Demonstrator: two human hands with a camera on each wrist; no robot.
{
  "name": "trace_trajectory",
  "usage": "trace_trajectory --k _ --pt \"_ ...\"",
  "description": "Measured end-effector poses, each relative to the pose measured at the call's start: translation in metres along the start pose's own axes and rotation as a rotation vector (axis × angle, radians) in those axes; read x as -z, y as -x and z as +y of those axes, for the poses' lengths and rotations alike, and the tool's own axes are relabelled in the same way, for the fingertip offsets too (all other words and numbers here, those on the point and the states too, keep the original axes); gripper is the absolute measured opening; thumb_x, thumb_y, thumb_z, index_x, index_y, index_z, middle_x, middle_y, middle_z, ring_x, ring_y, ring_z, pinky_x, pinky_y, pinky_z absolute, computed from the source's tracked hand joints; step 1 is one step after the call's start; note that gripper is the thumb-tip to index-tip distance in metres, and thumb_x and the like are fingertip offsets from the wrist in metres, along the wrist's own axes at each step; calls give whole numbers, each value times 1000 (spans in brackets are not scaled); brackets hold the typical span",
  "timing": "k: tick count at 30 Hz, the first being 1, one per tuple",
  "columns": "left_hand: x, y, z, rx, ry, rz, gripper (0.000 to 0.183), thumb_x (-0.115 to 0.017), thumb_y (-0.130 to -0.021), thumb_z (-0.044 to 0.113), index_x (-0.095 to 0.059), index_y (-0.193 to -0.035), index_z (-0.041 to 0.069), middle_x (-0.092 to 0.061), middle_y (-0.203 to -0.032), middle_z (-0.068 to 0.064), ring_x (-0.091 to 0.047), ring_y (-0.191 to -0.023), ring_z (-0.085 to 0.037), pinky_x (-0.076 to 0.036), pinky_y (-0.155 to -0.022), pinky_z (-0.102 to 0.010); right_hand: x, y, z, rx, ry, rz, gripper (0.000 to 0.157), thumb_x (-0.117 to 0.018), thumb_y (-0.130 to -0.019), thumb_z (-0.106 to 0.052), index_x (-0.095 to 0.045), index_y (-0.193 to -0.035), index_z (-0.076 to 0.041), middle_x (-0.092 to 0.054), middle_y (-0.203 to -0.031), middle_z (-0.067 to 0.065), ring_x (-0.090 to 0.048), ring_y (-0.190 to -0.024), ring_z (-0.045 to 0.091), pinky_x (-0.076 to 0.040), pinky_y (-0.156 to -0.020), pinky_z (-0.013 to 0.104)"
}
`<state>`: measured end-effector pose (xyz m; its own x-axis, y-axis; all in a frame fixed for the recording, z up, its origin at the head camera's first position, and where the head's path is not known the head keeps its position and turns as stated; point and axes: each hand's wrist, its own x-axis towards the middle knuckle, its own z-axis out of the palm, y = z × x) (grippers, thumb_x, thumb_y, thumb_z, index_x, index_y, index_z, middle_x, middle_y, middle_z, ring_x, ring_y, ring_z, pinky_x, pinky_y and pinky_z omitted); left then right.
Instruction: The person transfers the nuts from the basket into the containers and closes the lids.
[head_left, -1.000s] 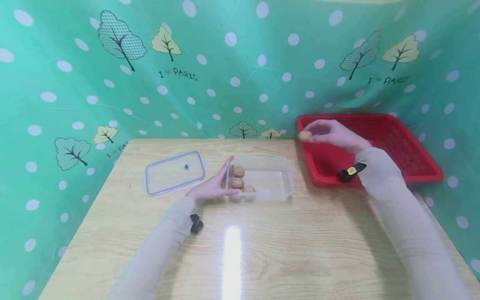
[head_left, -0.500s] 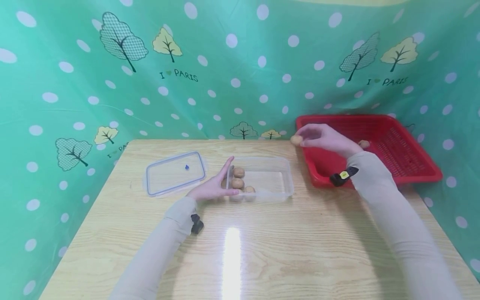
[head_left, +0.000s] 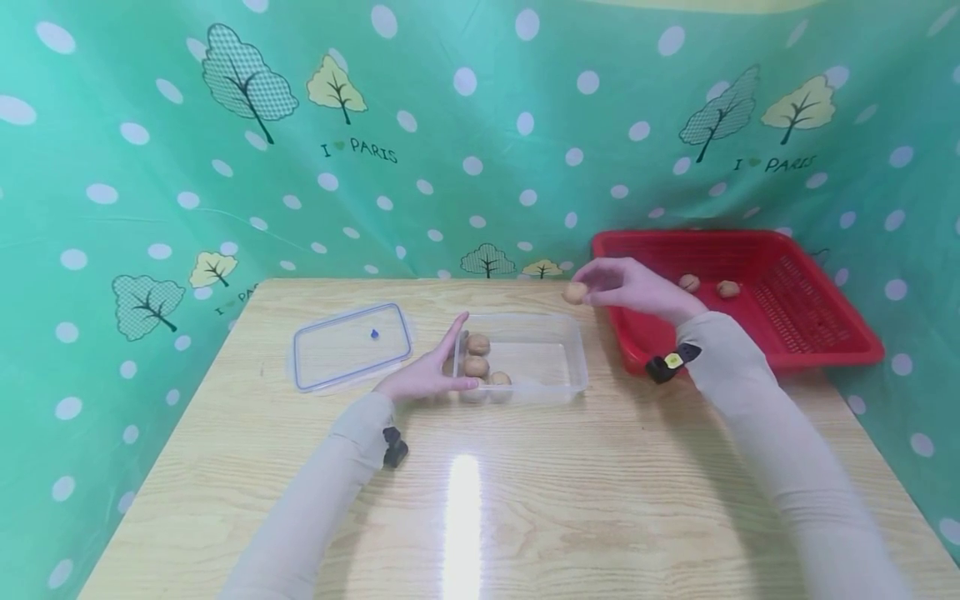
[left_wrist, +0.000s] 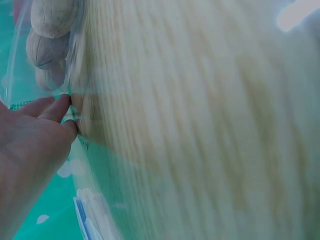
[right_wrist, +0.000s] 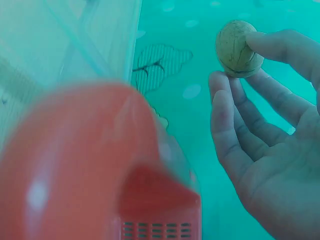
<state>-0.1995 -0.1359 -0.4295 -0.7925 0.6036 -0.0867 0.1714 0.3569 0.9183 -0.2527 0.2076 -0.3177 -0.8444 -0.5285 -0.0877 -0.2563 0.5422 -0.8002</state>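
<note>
My right hand (head_left: 630, 287) pinches a walnut (head_left: 575, 292) between thumb and fingertips, in the air at the red basket's left rim. The right wrist view shows this walnut (right_wrist: 239, 49) close up, tan with a dark seam. My left hand (head_left: 427, 375) holds the left end of a clear plastic food container (head_left: 543, 390), thumb along the front wall and fingers at the far left corner. Inside, several walnuts (head_left: 476, 367) sit at the left end. Through the container's wall, the left wrist view shows walnuts (left_wrist: 47, 50) beyond the left hand (left_wrist: 37, 130).
A red plastic basket (head_left: 750, 360) stands at the back right, with walnuts (head_left: 727, 288) on its floor. The container's clear lid (head_left: 348, 350) with a blue seal lies at the left on the wooden table (head_left: 585, 500). A green dotted cloth (head_left: 465, 200) hangs behind.
My right hand has moved left and slightly down with the walnut, out over the basket's left rim. Walnuts in the basket have come into view behind it. My left hand stays put.
</note>
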Motion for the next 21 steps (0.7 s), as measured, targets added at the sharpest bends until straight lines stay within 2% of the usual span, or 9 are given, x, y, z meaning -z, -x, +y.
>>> trace_trajectory --k 3,6,8,11,15,21 --pt "0 -1 1 -2 14 -14 108 -72 -75 26 15 -139 37 3 -147 -15 -12 -130 -35 -21 -101 -48 -6 -1 0 15 3 -17 39 -66 -81 -19 -54 -117 -8 -56 -112 8 -50 -103 25 -42 -86 42" --pt "-3 -5 -9 5 -24 9 107 -72 -74 33 14 -137 44 2 -148 -12 -14 -130 -32 -22 -101 -49 -13 -1 -6 8 -24 -30 39 -65 -81 -13 -54 -117 -5 -56 -111 10 -52 -101 27 -43 -85 41" --pt "-4 -7 -15 11 -49 27 106 -72 -73 37 13 -135 48 1 -148 -10 -15 -130 -31 -22 -100 -50 -19 -4 -3 -3 -36 -38 39 -67 -80 -13 -55 -116 -7 -56 -111 8 -52 -100 26 -44 -85 40" --pt "-5 -7 -15 17 -61 37 105 -72 -73 39 12 -135 50 0 -148 -8 -15 -130 -31 -22 -100 -51 -28 -11 7 7 -41 -66 40 -69 -79 -19 -56 -115 -11 -56 -110 5 -52 -100 23 -44 -84 39" --pt "-5 -7 -11 21 -66 43 106 -72 -72 38 12 -135 49 5 -148 -2 -13 -130 -31 -19 -100 -52 -41 -17 7 85 -48 -110 39 -68 -79 -17 -55 -114 -7 -56 -109 7 -53 -97 23 -45 -85 36" --pt "-5 -7 -5 1 -9 55 111 -75 -72 29 13 -138 39 9 -148 -2 -3 -132 -27 -13 -102 -52 -65 -24 10 170 -62 -156 33 -67 -79 -10 -57 -110 -3 -58 -105 8 -55 -94 23 -44 -85 35"
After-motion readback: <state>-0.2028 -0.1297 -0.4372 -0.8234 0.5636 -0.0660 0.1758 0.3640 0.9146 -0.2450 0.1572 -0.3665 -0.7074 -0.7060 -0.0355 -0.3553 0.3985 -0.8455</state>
